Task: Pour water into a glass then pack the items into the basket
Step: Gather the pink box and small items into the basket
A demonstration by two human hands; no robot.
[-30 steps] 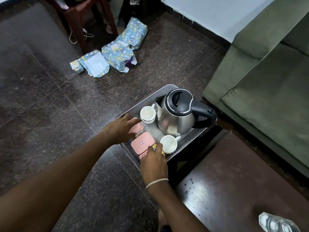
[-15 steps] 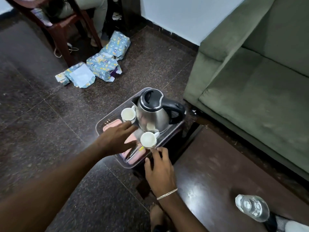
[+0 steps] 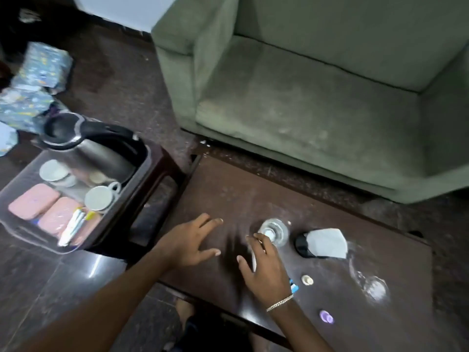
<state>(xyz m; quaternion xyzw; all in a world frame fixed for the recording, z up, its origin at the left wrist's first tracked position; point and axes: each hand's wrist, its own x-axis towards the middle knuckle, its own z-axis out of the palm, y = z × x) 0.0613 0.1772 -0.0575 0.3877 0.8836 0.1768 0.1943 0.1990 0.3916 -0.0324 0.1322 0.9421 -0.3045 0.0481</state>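
Note:
Both hands hover over the dark wooden table. My left hand is flat, fingers spread, holding nothing. My right hand is also spread; its fingertips are at the near side of a clear water bottle seen from above. A clear glass stands at the right, blurred. The translucent grey basket sits on a low stool at the left. It holds a steel kettle, two white cups, pink boxes and sachets.
A black object under a pale cloth lies right of the bottle. A small cream cap, a purple piece and a blue-white item lie near my right wrist. A green sofa stands behind the table; wrapped packages lie on the floor.
Both hands have left the basket and swung right over the table. My view turned right, so the basket now sits at the left and the bottle is under my right fingers.

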